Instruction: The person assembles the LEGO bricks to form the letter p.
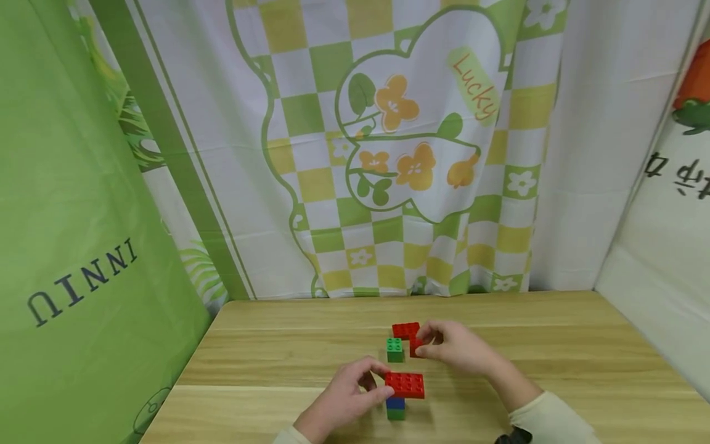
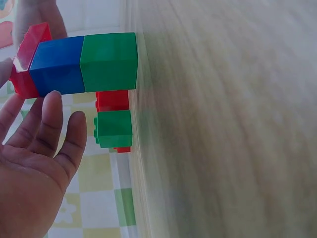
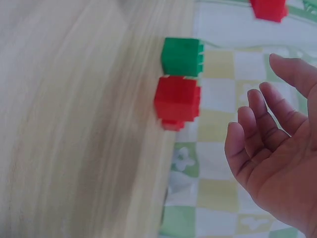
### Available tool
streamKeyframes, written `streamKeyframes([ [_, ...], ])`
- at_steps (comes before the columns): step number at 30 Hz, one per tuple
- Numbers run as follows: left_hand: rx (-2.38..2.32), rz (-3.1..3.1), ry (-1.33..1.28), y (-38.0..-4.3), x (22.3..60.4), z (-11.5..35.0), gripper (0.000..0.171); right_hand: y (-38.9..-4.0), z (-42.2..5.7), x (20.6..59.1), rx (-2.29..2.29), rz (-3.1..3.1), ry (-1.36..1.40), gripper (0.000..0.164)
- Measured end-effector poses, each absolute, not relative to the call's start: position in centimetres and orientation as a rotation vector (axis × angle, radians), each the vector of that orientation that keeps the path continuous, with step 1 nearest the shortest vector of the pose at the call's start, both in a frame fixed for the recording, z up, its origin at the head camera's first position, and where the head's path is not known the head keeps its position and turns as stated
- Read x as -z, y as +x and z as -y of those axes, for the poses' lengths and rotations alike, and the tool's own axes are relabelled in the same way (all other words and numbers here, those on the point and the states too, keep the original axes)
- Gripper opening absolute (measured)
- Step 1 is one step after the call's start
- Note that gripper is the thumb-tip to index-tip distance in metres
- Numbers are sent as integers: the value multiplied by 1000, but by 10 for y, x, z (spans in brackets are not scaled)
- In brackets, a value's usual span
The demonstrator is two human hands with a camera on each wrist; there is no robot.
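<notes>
A long red toy brick (image 1: 407,385) sits on top of a blue brick (image 2: 58,66), which stands on a green brick (image 2: 109,62) on the table. My left hand (image 1: 352,391) pinches the red brick's left end between thumb and forefinger; the other fingers spread beside the stack. Farther back, my right hand (image 1: 457,346) hovers beside a smaller red brick (image 3: 176,99). Its fingers are loosely bent, and the right wrist view shows a gap between them and that brick. Left of it stands another green brick (image 1: 395,349), studs up.
Behind the small red brick lies another red brick (image 1: 405,330). All the bricks are on a wooden table (image 1: 277,351). A patterned curtain (image 1: 410,154) hangs along its far edge, and a green cloth (image 1: 83,216) hangs on the left.
</notes>
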State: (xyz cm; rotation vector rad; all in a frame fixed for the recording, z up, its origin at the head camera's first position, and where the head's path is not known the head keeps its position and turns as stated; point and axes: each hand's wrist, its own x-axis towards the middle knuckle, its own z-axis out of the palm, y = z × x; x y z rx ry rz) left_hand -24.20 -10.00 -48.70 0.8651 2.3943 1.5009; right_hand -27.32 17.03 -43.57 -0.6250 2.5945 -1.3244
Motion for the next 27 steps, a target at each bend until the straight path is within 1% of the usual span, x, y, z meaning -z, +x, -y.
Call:
streamKeyframes([
  [4, -1498, -2394, 864, -241, 486, 100, 27, -283, -172, 443, 1346, -2587, -550, 23],
  [10, -1493, -2400, 868, -242, 486, 100, 25, -294, -173, 452, 1351, -2610, -513, 26],
  [19, -1506, -2374, 826, -243, 488, 100, 24, -305, -170, 466, 1304, -2667, -465, 26],
  [27, -1495, -2374, 829, -244, 486, 100, 24, -308, -162, 469, 1197, -2731, -409, 27],
])
